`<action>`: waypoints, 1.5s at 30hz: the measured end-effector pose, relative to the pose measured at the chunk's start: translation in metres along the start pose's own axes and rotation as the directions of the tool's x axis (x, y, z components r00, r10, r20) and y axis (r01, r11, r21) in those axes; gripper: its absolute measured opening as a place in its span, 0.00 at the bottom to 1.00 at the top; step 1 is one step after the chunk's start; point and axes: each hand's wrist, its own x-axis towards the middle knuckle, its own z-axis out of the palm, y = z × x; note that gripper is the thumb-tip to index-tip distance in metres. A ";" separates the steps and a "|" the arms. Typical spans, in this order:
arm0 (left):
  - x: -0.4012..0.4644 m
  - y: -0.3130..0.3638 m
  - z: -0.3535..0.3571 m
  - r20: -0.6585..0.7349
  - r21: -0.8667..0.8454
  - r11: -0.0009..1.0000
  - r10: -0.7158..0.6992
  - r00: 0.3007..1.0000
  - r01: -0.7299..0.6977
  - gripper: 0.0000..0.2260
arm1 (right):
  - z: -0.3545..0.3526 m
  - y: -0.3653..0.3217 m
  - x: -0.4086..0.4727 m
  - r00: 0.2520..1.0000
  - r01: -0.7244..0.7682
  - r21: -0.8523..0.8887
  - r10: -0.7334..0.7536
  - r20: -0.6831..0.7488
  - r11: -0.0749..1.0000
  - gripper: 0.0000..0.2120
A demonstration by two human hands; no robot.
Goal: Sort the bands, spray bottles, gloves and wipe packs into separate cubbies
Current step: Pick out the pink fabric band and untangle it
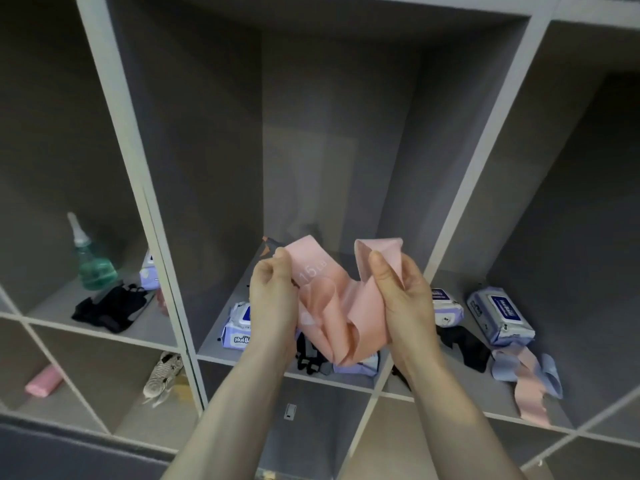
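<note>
Both hands hold a pink resistance band (337, 306) marked "15 LB" in front of the middle cubby. My left hand (273, 299) pinches its left end. My right hand (401, 299) grips its bunched right part. Below them in the middle cubby lie a wipe pack (237, 327), black gloves (308, 358) and a partly hidden lilac pack (356, 368). The left cubby holds a green spray bottle (91, 261), black gloves (110, 308) and a wipe pack (149, 273). The right cubby holds two wipe packs (500, 318) (446, 306), black gloves (464, 348) and lilac and pink bands (526, 379).
Grey cubby dividers (152, 216) (478, 188) stand either side of the middle cubby. In the lower row lie a pink object (43, 381) at the left and a light sneaker (162, 374). The upper parts of the cubbies are bare grey walls.
</note>
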 end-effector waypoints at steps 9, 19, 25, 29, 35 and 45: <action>-0.002 -0.009 0.001 0.193 -0.038 0.999 0.007 0.981 0.000 0.24 | 0.005 0.007 0.000 0.994 0.006 -0.009 -0.005 0.109 1.000 0.12; 0.020 0.015 -0.022 0.411 0.011 0.972 0.210 0.887 -0.235 0.06 | -0.008 -0.007 0.018 0.971 0.056 -0.021 -0.050 0.234 0.998 0.13; 0.023 0.024 -0.014 0.648 0.119 0.975 0.066 0.759 -0.186 0.09 | 0.004 -0.015 0.022 0.917 0.054 -0.039 -0.033 0.398 0.998 0.12; 0.028 0.019 -0.011 0.497 0.057 0.969 0.183 0.848 -0.242 0.03 | 0.003 -0.013 0.024 0.935 0.100 -0.098 -0.060 0.349 0.990 0.07; 0.036 0.018 -0.012 0.420 -0.031 0.971 0.228 0.879 -0.237 0.06 | -0.002 0.001 0.030 0.937 0.194 -0.279 -0.093 0.338 0.940 0.25; 0.036 0.022 -0.009 0.421 -0.046 0.970 0.234 0.876 -0.237 0.07 | 0.002 -0.003 0.030 0.902 0.039 -0.132 0.022 0.432 0.990 0.05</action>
